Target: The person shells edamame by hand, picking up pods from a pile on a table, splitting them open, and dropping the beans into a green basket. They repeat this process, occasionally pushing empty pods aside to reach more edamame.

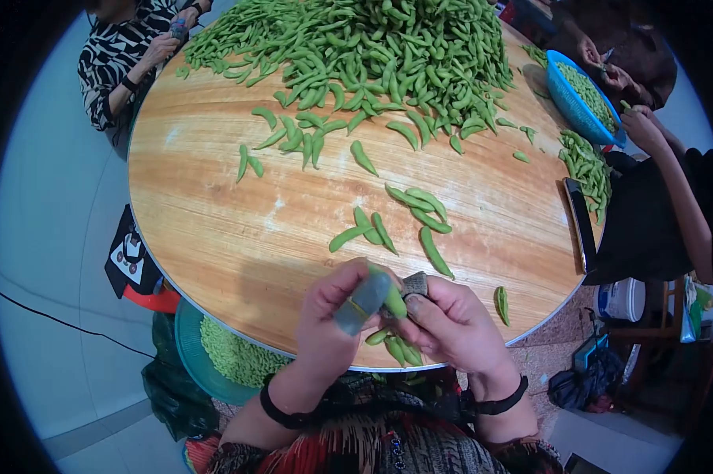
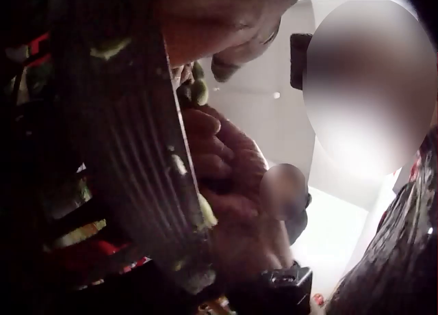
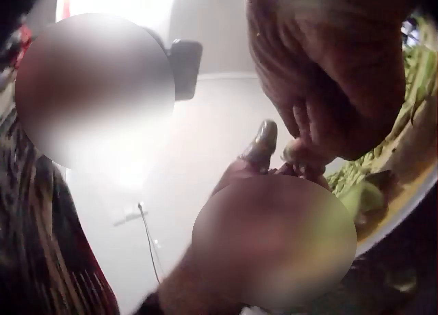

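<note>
In the head view both hands meet over the near edge of the round wooden table [image 1: 214, 213]. My left hand [image 1: 329, 316], partly covered by a blurred patch, grips a green soybean pod [image 1: 396, 302]. My right hand [image 1: 459, 328] pinches the same pod's other side with thumb and fingers. A grey ribbed cover [image 1: 415, 284] sits on a right-hand digit. Just below the hands lie several pods [image 1: 404, 350]. In the left wrist view a bit of green pod [image 2: 200, 90] shows between the hands. A shiny cover [image 3: 260, 144] caps a thumb in the right wrist view.
A big heap of pods [image 1: 404, 55] fills the far side, with loose pods [image 1: 434, 251] nearer. A teal basin [image 1: 189, 347] of shelled beans stands low left. Far right are a blue basket [image 1: 566, 91], a phone [image 1: 580, 225] and other people's hands [image 1: 645, 130].
</note>
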